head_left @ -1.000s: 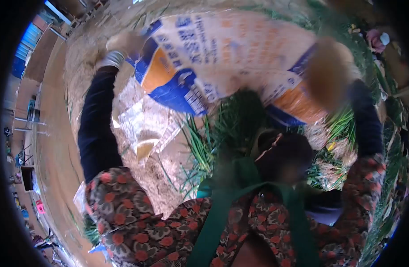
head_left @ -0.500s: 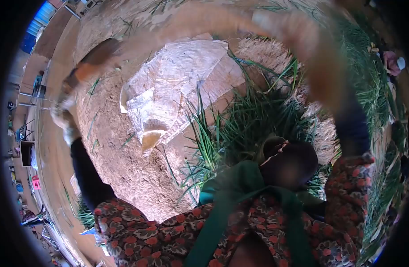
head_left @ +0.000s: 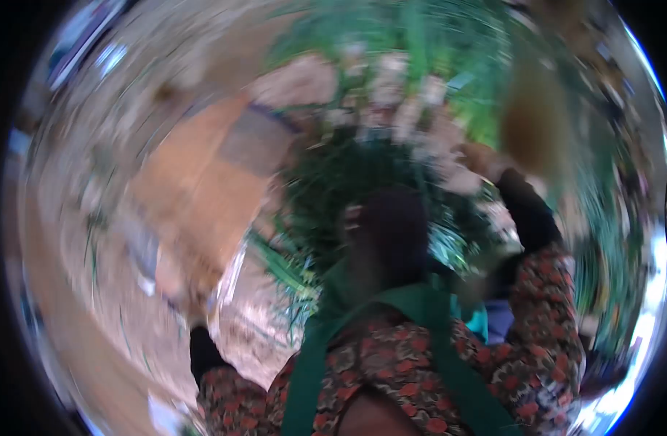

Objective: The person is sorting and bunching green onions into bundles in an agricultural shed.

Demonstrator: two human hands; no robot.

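Note:
Much of the view is smeared by motion. A brown-orange sheet (head_left: 203, 174) with a grey patch is spread at the left, and a thin pale edge (head_left: 235, 269) shows along its lower right side. My left hand (head_left: 195, 309) is at the lower end of the brown sheet, its fingers too blurred to make out. On the right, my right hand (head_left: 482, 160) is stretched out over pale material beside the green leaves (head_left: 326, 178), away from the sheet. Its fingers are smeared too.
Long green leaves (head_left: 413, 43) lie at the top and down the right side. Bare brown ground (head_left: 94, 291) with scattered blades runs along the left. A dark rounded shape (head_left: 391, 232) is in front of my body. A brown blur covers part of the upper right.
The view has turned. Both raised hands have come lower, the left one towards my body. The brown sheet now appears spread where mostly the pale sheet showed before.

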